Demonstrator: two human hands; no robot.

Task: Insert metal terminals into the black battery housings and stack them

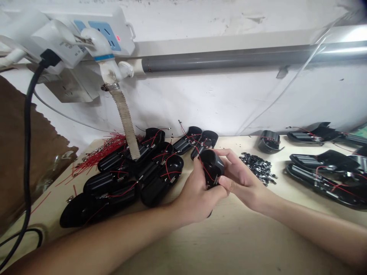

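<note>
Both my hands are closed on one black plastic housing above the middle of the table. A thin red wire runs across its hollow inside, with a small metal piece near my right thumb. My left hand wraps the near left side, its thumb along the edge. With its thumb pressing the lower right edge and its fingers behind, my right hand grips the other side. Similar black housings with red wires lie left of my hands. Just right of my right hand is a pile of small dark metal pieces.
A bundle of red wires lies at the back left. More black housings rest at the right. A ribbed hose hangs down to the left housings. A black cable drops from the power strip. A grey pipe runs along the wall.
</note>
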